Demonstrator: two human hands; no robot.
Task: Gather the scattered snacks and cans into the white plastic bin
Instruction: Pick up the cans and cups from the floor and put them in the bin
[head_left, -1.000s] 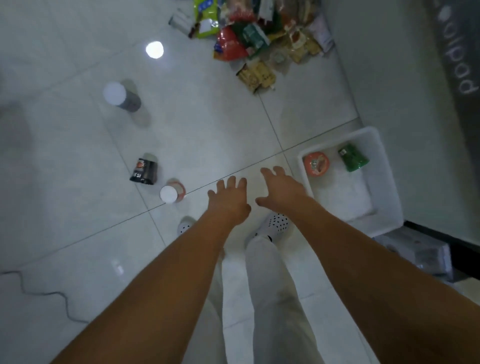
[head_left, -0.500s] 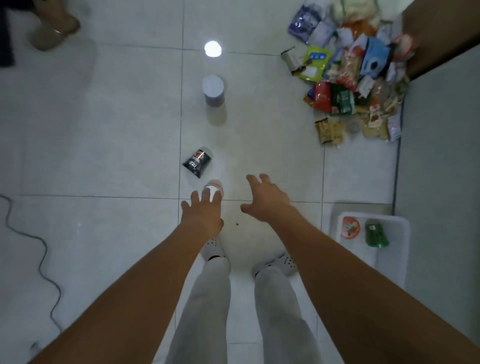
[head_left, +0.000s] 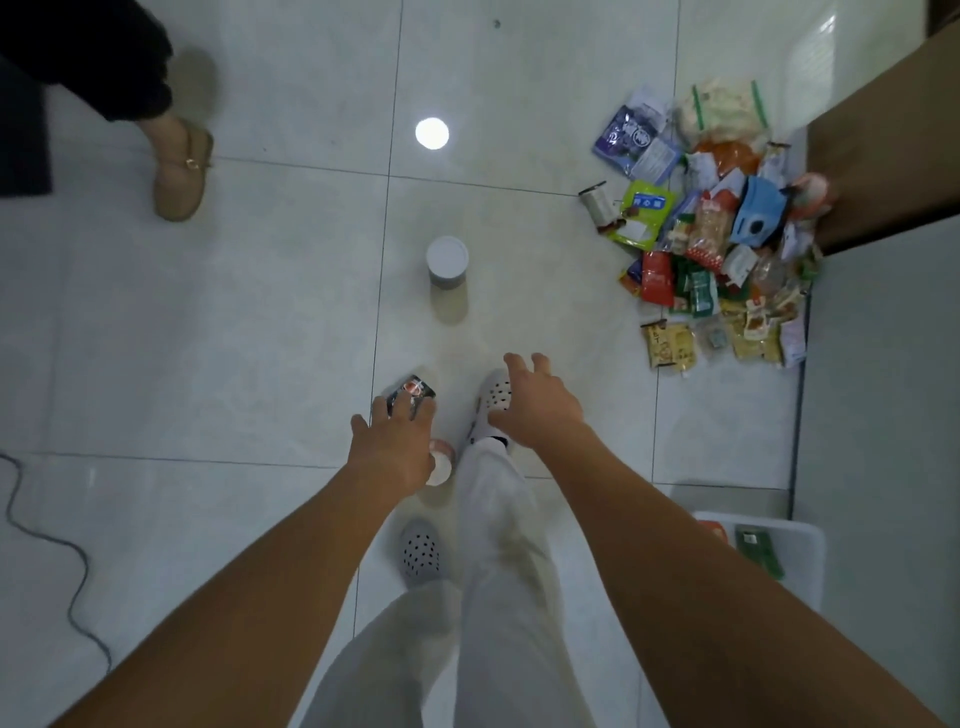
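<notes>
The left grip (head_left: 395, 452) is hovering open over the black can (head_left: 415, 388) at centre frame; the right grip (head_left: 535, 405) is hanging open beside it. Wrapping the can's body fully looks wise before carrying it to the bin (head_left: 804, 561), lower right.

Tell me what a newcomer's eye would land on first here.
The bright pile of snack packets at upper right stands out first. Next come both outstretched arms in the middle, the left hand spread over a black can lying on the tiles and the right hand open beside it. A white-lidded can stands upright beyond them.
</notes>
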